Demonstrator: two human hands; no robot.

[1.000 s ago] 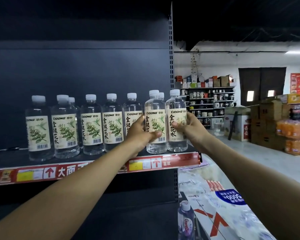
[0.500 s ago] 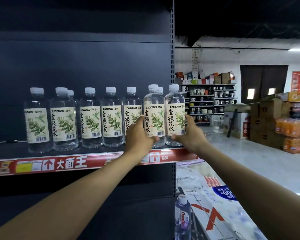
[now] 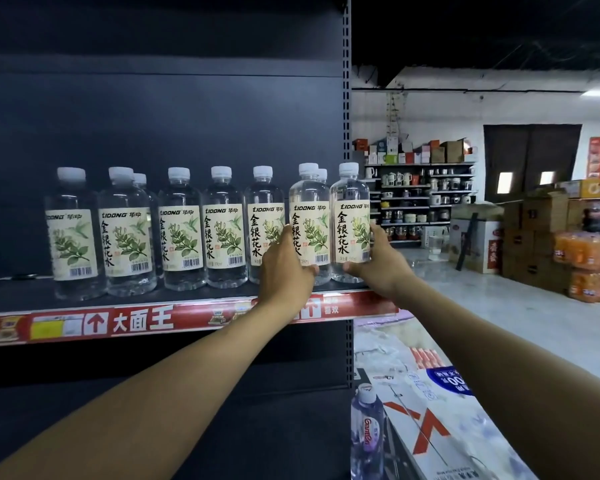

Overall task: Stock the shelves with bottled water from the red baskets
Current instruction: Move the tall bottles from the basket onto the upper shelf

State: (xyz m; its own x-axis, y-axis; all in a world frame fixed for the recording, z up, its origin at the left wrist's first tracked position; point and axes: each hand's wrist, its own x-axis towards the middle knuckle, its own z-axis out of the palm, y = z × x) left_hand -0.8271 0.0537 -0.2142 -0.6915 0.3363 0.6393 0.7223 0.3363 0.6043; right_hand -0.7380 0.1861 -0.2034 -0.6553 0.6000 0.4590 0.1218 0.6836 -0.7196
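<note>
Nine clear plastic water bottles (image 3: 221, 233) stand upright on the dark metal shelf (image 3: 187, 294). Each has a white screw cap and a cream label printed with a green leafy sprig, black Chinese characters and the word TIDONG. Seven form a front row. Two more show only as caps and shoulders, behind the second and the sixth counted from the left.

The left hand (image 3: 284, 268) holds the sixth bottle (image 3: 309, 216) low on its body, fingers curled round its left side. The right hand (image 3: 378, 268) grips the seventh bottle (image 3: 350, 216) low down from the right. This bottle is at the shelf's right end, touching the sixth. Both bases sit at shelf level near the front edge.

One red price strip (image 3: 139, 320) with white characters runs along the shelf front. Below right, one purple-labelled bottle (image 3: 366, 434) stands beside a shrink-wrapped pack (image 3: 430, 410). Farther off are stacked brown cardboard boxes (image 3: 534, 230) and orange drink packs (image 3: 586, 251).
</note>
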